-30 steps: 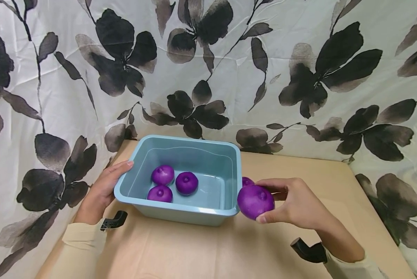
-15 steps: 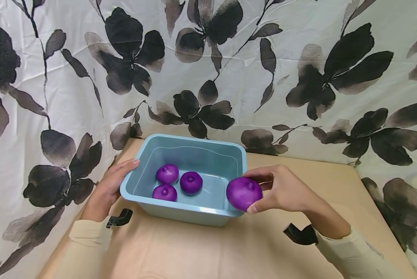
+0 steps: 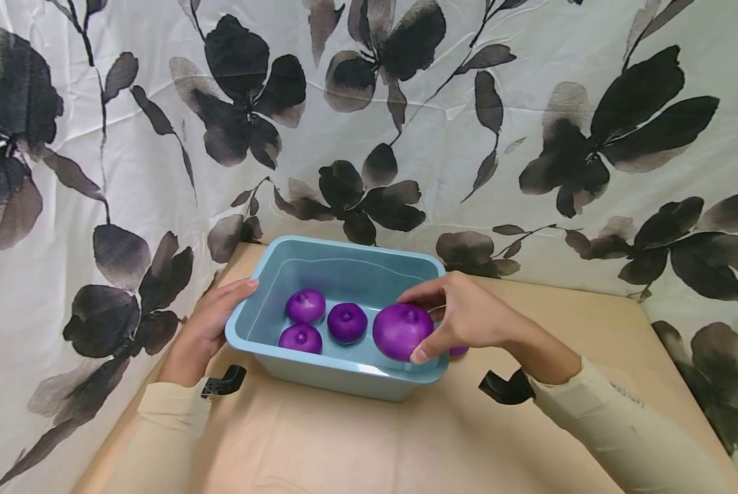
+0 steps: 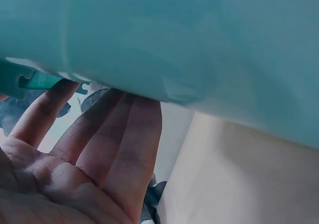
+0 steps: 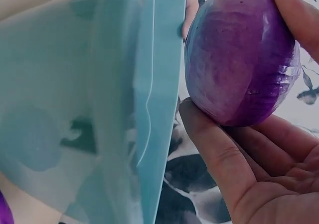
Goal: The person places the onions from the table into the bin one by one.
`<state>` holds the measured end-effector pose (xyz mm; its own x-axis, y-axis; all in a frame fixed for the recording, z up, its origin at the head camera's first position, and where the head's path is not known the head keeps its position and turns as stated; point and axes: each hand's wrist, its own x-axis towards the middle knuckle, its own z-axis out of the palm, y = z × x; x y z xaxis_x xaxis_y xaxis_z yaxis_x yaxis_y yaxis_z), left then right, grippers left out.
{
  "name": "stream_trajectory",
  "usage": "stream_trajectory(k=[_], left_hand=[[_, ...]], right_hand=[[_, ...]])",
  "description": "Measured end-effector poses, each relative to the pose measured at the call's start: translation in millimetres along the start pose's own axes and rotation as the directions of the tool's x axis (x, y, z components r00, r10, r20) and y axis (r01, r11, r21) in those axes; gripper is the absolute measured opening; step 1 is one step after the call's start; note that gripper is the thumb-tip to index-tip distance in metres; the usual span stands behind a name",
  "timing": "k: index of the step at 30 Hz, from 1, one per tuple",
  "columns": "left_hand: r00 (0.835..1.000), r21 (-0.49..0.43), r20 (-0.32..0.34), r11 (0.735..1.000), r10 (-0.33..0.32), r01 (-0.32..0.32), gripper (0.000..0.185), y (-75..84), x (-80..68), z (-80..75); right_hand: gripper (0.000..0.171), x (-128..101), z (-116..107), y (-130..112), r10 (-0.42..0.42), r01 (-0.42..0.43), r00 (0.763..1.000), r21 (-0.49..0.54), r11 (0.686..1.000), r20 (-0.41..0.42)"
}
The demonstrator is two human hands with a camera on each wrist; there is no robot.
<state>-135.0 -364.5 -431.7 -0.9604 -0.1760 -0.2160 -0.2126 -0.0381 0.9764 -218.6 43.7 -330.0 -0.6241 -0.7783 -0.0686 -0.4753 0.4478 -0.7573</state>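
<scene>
A light blue plastic bin stands on the beige table and holds three purple balls. My right hand grips a fourth, larger purple ball just above the bin's front right corner. In the right wrist view that ball sits between my thumb and fingers, beside the bin wall. My left hand lies against the bin's left wall, thumb on the rim. In the left wrist view its fingers lie straight under the bin.
Another purple ball peeks out on the table right of the bin, mostly hidden by my right hand. A white curtain with black flowers closes off the back and both sides. Bare tabletop stretches in front of the bin.
My right hand has carried the purple ball leftward, from beside the bin's right wall to above its front right corner. The left hand stays on the bin.
</scene>
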Motion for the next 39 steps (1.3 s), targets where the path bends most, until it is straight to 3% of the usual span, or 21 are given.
stream_trajectory(k=[13, 23, 34, 39], left_hand=[[1.0, 0.015, -0.011, 1.0, 0.002, -0.001, 0.067, 0.2, -1.4, 1.0], [1.0, -0.01, -0.008, 1.0, 0.0, 0.0, 0.067, 0.4, -1.5, 1.9], [1.0, -0.02, 0.014, 1.0, 0.009, -0.008, 0.064, -2.0, -0.3, 2.4], [1.0, -0.017, 0.017, 1.0, 0.02, -0.019, 0.064, -0.4, -1.7, 1.1]], right_hand=[[0.069, 33, -1, -21, -0.126, 0.126, 0.986, 0.014, 0.992, 0.11], [0.076, 77, -1, -24, -0.244, 0.259, 0.939, -0.032, 0.965, 0.241], [0.077, 122, 16, -17, -0.241, 0.251, 0.886, 0.029, 0.968, 0.396], [0.076, 134, 24, -11, -0.24, 0.257, 0.882, 0.013, 0.966, 0.405]])
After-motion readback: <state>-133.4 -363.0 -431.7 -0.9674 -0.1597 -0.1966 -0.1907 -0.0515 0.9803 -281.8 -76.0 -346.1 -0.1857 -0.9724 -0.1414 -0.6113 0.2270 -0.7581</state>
